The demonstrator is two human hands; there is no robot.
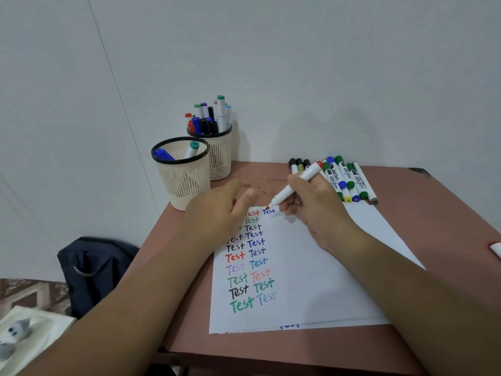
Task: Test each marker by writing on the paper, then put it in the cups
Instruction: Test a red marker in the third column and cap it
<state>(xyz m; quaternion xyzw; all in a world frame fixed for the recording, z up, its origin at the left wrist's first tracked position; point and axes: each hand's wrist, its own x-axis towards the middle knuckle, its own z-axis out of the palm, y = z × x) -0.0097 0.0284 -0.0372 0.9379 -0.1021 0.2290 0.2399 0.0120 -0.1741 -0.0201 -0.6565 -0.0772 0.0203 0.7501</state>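
**Red marker gripped over the paper, cap tucked in the other hand**

Gripped in the right hand (pixel 311 204) is a red marker (pixel 296 185), fingers closed around the white barrel in a writing hold. It's tilted, red end up toward 1 o'clock, uncapped tip down at the top edge of the paper (pixel 311 267), just beside the last blue "Test". Whether the tip is actually touching the sheet can't really be told.

The left hand (pixel 217 210) is blurred and held over the top left corner of the paper, fingers curled; a bit of red is seen peeking out between them, probably the cap, but the grip there can't be told for sure.

Two columns of "Test" in black, red, green, blue and purple are written down the left half of the sheet.

At 11 o'clock from the paper, two mesh cups are parked on the table (pixel 447 213) corner: the near cup (pixel 181 183) with just a blue and a teal-capped marker in it, and the far cup (pixel 219 156) right behind it, packed with markers. At 1 o'clock, just beyond the right hand, a row of untested markers (pixel 349 180) is laid flat, side by side. One more marker end (pixel 496 248) is cut off by the frame at 3 o'clock.

A dark bag (pixel 95 267) is seen on the floor at 9 o'clock.
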